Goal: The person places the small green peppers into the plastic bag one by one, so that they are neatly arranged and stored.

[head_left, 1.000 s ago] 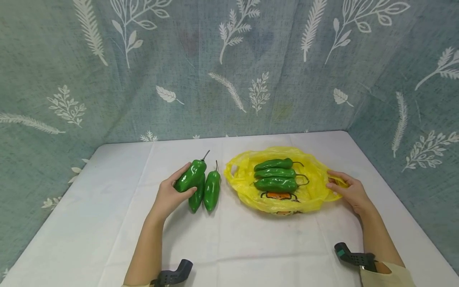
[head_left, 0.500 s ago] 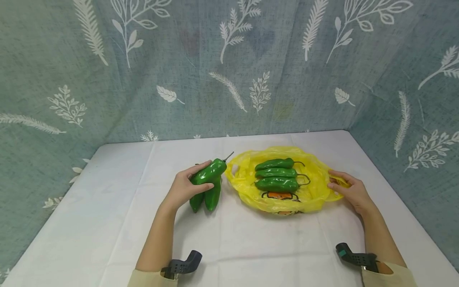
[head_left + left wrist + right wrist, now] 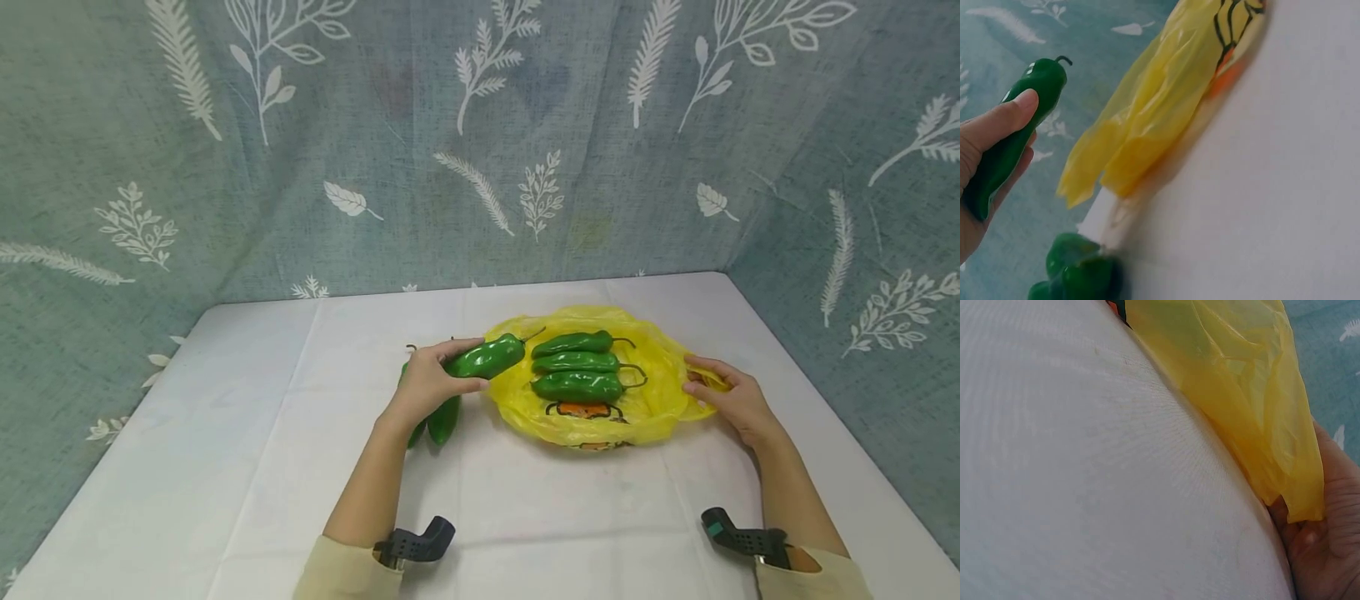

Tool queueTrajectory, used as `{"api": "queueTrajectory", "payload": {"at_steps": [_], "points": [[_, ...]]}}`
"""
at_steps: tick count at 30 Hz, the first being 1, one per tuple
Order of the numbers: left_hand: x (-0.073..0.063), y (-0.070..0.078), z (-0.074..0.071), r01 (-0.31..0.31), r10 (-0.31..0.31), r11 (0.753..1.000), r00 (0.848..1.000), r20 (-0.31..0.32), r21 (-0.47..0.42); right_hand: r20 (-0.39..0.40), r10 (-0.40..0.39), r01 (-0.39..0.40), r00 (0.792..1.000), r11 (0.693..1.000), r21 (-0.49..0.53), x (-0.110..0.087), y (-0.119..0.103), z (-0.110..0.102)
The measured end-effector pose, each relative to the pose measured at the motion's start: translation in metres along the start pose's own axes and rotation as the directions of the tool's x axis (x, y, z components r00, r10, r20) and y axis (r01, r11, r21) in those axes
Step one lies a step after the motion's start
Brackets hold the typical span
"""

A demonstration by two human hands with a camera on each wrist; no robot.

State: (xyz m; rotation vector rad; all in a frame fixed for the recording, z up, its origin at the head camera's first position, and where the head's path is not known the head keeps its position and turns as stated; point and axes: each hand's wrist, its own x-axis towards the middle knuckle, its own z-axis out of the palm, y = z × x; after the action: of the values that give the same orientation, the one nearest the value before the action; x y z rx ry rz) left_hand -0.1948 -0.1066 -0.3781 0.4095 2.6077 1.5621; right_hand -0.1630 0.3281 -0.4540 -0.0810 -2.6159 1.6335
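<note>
My left hand (image 3: 429, 385) grips a glossy green pepper (image 3: 489, 358) with its thumb along one side, the stem pointing right. This pepper (image 3: 1022, 119) is raised, and in the head view it overlaps the left edge of a yellow plastic bag (image 3: 651, 410). Three more green peppers (image 3: 577, 362) lie side by side on the bag, stems to the right. At the bag's right end, my right hand (image 3: 738, 402) holds its handle (image 3: 1300, 481); part of those fingers is hidden. Beneath the left hand, two green peppers (image 3: 444, 421) lie on the table, partly covered.
A white cloth (image 3: 555, 517) covers the table. Behind it and along both sides hangs a blue-green curtain (image 3: 405, 225) with white leaf prints. Each wrist wears a dark camera mount, such as the left one (image 3: 420, 543).
My left hand has carried its pepper to the right, from above the two loose peppers to the bag's left edge. The right hand and bag have stayed put.
</note>
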Motion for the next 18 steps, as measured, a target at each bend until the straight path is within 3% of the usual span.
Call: {"api": "queueTrajectory", "payload": {"at_steps": [6,11,18], "points": [[0.008,0.005,0.019,-0.067,0.067,0.998,0.998,0.014,0.015,0.001,0.007,-0.007,1.0,1.0,-0.004,0.0,-0.001,-0.001],[0.013,0.007,0.034,-0.083,0.082,0.996,0.996,0.031,0.017,0.005,0.019,-0.019,1.0,1.0,-0.007,-0.001,-0.001,-0.001],[0.021,0.011,0.053,-0.195,0.194,0.981,0.979,0.056,0.018,0.001,0.042,-0.042,0.999,0.999,-0.032,-0.001,-0.003,-0.001]]}}
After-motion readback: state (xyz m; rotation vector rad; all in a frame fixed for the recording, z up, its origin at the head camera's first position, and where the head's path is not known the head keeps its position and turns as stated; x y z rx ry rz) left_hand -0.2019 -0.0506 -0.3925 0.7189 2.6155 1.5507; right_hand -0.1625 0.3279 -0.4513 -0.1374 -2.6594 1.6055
